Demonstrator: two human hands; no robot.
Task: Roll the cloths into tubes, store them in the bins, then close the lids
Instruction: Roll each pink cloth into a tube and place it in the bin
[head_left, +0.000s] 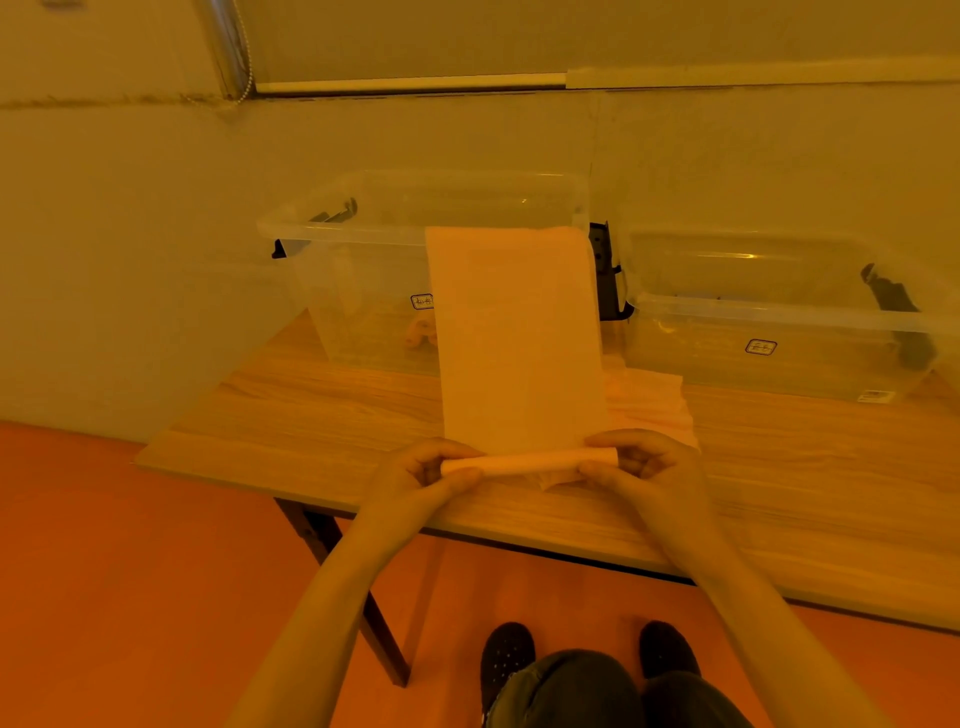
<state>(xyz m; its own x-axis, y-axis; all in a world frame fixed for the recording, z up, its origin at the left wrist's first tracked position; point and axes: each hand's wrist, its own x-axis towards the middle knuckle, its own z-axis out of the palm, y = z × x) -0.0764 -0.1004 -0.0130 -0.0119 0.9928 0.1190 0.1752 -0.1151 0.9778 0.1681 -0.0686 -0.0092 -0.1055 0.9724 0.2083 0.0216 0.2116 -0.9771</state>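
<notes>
head view | worn on head | faces forward-down | close over table (311, 415) edge

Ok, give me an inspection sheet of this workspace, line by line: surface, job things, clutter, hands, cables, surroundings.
Surface: wooden table, light grain.
Job's things: cloth laid flat, its near edge rolled into a thin tube; left bin open, a rolled cloth inside; right bin open; folded cloths stacked beside the flat one.
Clutter: nothing seen.
Hands: left hand and right hand each pinch one end of the roll.
Cables: nothing seen.
Surroundings: pale wall, orange floor, beaded blind cord.
</notes>
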